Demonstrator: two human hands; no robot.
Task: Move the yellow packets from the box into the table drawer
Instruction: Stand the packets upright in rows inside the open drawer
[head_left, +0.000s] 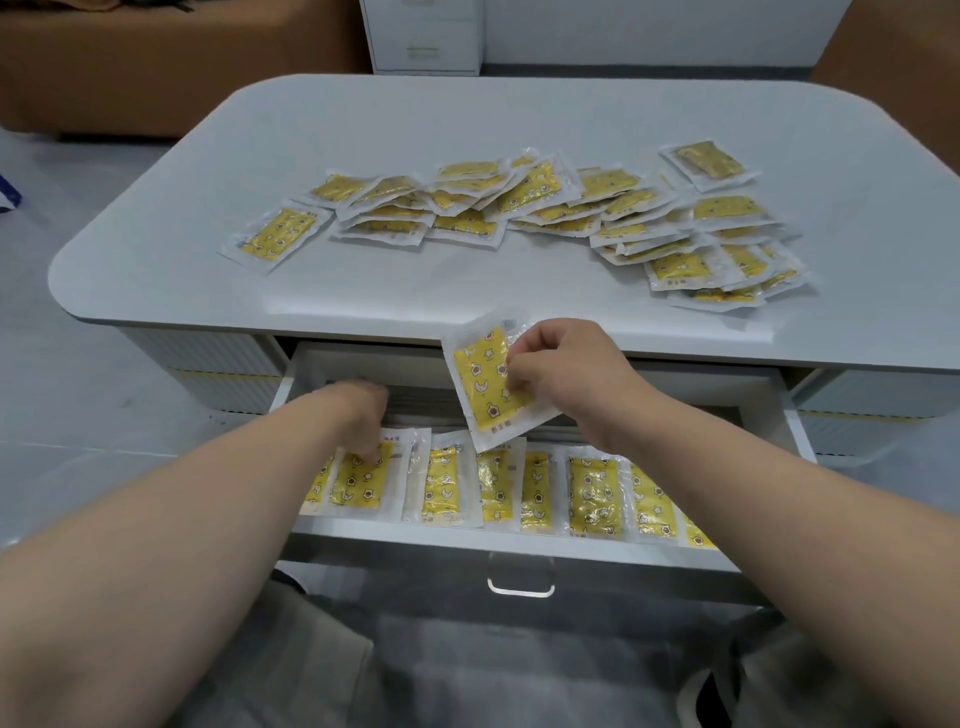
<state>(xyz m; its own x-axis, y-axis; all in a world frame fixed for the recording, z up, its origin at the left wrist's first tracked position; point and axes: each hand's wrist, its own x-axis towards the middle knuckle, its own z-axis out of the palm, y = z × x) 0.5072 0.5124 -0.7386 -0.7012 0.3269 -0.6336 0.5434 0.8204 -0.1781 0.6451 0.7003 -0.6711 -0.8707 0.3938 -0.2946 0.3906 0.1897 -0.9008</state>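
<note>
We saw glossy, crinkled clear plastic film on the packets heaped at twelve o'clock and on the lifted packet at centre. The table top looked smooth, with a soft satin sheen. The drawer front was smooth and matt, its handle shiny metal. At six o'clock lay matt cloth trousers.

Open drawer: row of packets fills its front, strip behind bare. Over its middle right hand holds a packet; left hand blocks left end. On worktop, packet heap covers middle and right; near edge free.
</note>
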